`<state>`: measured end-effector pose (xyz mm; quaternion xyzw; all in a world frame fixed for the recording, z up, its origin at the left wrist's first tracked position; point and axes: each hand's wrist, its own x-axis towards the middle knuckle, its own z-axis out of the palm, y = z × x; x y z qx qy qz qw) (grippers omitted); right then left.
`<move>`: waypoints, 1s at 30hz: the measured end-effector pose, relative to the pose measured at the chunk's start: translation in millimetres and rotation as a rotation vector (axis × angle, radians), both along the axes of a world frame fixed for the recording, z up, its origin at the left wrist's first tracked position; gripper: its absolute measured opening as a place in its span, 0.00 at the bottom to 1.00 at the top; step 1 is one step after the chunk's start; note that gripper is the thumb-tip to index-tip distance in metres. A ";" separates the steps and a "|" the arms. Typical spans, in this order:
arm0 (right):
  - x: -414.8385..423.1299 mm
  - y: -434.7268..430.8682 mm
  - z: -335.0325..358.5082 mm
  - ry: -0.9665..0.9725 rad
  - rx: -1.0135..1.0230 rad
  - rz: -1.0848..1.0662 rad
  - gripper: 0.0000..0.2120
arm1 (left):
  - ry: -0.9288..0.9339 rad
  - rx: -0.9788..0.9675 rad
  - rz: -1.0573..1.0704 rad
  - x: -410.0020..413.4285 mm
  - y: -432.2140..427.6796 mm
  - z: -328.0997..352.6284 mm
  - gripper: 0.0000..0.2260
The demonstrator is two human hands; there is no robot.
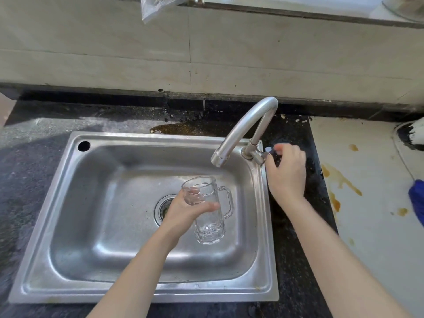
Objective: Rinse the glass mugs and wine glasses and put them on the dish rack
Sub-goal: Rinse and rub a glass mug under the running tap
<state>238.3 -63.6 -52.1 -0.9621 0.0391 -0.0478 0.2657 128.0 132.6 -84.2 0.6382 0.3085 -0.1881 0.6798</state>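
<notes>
Head-camera view, nearest first: two bare forearms reach in from the bottom edge over the steel sink (68, 267). The left hand (183, 210) holds a clear glass mug (207, 210) above the basin, close to the drain (164, 208); its fingers wrap the upper body just under the rim, thumb across the near side. The mug's long axis runs rim-far, base-near, tilted, with the mouth toward the back of the sink and the handle pointing right. Further back, the faucet spout (219, 158) opens downward over the basin, beyond and slightly right of the mug's rim, with a clear gap between them. No water is seen running. The right hand (286, 173) is curled at the tap handle (268, 151) by the faucet base, fingertips pinching it. Judging from this, the mug needs to travel away from the person and a little rightward to meet the stream; the left hand is already the nearer one. No dish rack is in view.
</notes>
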 end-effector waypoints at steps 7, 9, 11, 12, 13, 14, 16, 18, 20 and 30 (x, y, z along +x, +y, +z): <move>-70.7 36.4 -8.3 0.584 0.423 0.183 0.17 | 0.160 -0.400 0.091 -13.3 -15.1 -0.8 0.24; -70.7 34.3 -5.0 0.557 0.370 0.183 0.17 | 0.242 -0.491 0.117 -22.4 -20.8 -0.7 0.24; -69.8 29.4 -6.1 0.596 0.297 0.169 0.18 | 0.299 -0.582 0.115 -29.4 -26.8 2.7 0.26; -69.8 27.9 -7.3 0.627 0.278 0.155 0.17 | 0.317 -0.612 0.093 -32.3 -28.8 4.3 0.27; -70.5 27.5 -6.6 0.657 0.270 0.139 0.15 | 0.328 -0.617 0.066 -34.0 -30.3 6.8 0.26; -71.4 27.2 -6.8 0.681 0.271 0.127 0.13 | 0.335 -0.615 0.048 -35.3 -31.2 10.6 0.23; -75.3 26.9 -1.9 0.720 0.329 0.086 0.08 | 0.347 -0.594 0.029 -37.6 -29.4 16.5 0.19; -85.2 30.1 7.5 0.733 0.386 0.074 0.06 | 0.372 -0.545 -0.018 -38.2 -24.0 25.3 0.17; -100.1 34.0 12.9 0.606 0.267 0.187 0.14 | 0.403 -0.528 -0.033 -40.8 -15.3 32.4 0.15; -144.2 70.6 50.4 0.372 0.492 0.143 0.28 | 0.482 -0.423 -0.378 -51.6 39.4 45.8 0.31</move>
